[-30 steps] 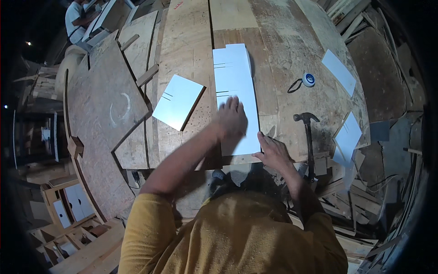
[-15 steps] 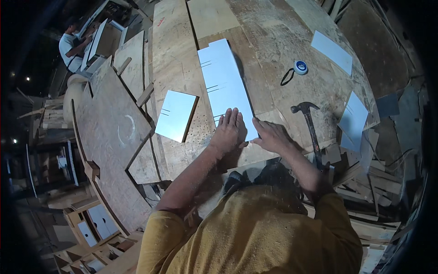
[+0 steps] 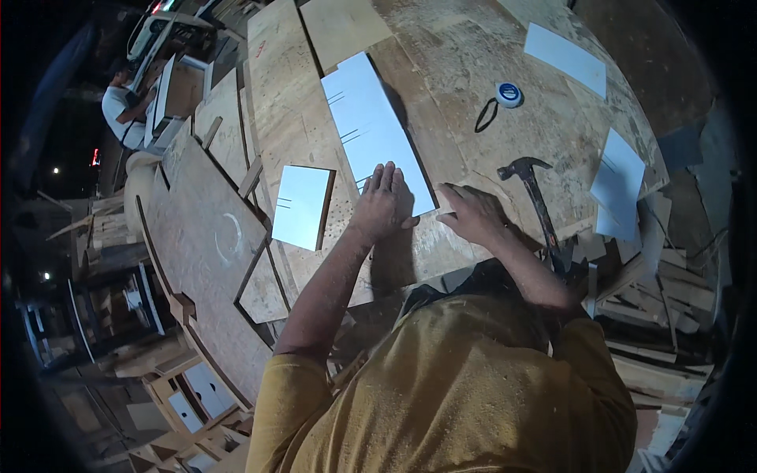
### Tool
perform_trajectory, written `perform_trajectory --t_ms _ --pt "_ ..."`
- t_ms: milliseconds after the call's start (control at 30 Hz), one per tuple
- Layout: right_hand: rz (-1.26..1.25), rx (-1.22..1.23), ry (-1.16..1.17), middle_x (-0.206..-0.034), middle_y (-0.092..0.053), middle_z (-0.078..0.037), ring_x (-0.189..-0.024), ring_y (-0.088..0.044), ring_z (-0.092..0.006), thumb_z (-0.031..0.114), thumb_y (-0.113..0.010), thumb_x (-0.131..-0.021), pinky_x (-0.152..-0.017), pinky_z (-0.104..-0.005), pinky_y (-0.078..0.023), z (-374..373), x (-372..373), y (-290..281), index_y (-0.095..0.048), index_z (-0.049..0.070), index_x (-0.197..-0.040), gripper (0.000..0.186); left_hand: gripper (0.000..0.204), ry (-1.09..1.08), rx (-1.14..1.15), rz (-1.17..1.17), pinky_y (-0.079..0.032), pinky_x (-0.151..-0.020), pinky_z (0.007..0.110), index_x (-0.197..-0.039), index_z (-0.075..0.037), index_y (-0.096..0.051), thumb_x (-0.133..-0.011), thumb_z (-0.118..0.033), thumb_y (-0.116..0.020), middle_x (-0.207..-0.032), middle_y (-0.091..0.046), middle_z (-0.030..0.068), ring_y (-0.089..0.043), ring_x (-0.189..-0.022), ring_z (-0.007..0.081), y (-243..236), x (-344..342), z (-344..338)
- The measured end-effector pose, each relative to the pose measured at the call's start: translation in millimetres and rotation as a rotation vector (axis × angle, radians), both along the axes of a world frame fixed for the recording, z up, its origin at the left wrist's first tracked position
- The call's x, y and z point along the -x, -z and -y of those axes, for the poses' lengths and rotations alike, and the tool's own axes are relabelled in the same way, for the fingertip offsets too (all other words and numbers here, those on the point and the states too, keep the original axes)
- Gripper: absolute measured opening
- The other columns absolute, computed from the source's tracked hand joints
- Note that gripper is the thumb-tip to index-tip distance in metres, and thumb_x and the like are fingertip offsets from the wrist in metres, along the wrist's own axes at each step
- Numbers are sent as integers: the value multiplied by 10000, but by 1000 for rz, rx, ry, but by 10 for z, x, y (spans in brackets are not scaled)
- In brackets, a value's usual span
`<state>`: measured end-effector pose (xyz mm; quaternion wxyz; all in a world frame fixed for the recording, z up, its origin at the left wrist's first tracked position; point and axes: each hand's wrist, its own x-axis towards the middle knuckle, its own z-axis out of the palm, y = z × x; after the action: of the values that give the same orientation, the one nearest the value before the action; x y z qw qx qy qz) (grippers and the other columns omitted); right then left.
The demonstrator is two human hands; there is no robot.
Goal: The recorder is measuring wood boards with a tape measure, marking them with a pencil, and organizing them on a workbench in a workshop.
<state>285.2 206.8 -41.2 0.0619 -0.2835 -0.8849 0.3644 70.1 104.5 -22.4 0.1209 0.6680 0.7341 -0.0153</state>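
A long white board point(image 3: 359, 114) with short dark pencil lines on its left side lies on the wooden worktable. What seems to be a second white piece sticks out slightly at its far end. My left hand point(image 3: 380, 206) rests flat on the board's near end, fingers stretched out together. Just right of that end, my right hand point(image 3: 475, 214) lies on the table with fingers extended, apart from the board and holding nothing. A shorter white board point(image 3: 301, 206) with two pencil lines sits left of my left hand. The hammer point(image 3: 534, 197) lies right of my right hand.
A round blue-and-white tape measure point(image 3: 509, 95) with a black strap lies beyond the hammer. White pieces point(image 3: 566, 59) lie along the right side of the worktable point(image 3: 445, 71). Scrap wood is piled at the lower right. A person point(image 3: 124, 106) works at the far left.
My right hand has come away from the board's near right corner, which now shows bare. My left hand stays on the board. The whole view has shifted and turned slightly.
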Motion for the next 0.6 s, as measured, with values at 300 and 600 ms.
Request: perform_trajectory --t_ms 300,600 --pt "-183 -148 53 -851 -620 -125 -774 -617 -283 173 -696 -815 -698 -395 -498 -64 -168 71 -560 18 -1239 472 1099 -8 6 -17 -256 -1159 471 -1434 71 -260 -681 -545 -772 -1506 -261 270 -229 -1414 426 63 280 -170" --pt "-208 -144 129 -810 -611 -126 -740 -613 -296 127 -681 -809 -685 -409 -501 -10 -134 141 -593 16 -1185 402 1057 14 -83 -35 -324 -1106 545 -1394 56 -305 -666 -546 -779 -1459 -324 275 -307 -1367 453 80 516 -434"
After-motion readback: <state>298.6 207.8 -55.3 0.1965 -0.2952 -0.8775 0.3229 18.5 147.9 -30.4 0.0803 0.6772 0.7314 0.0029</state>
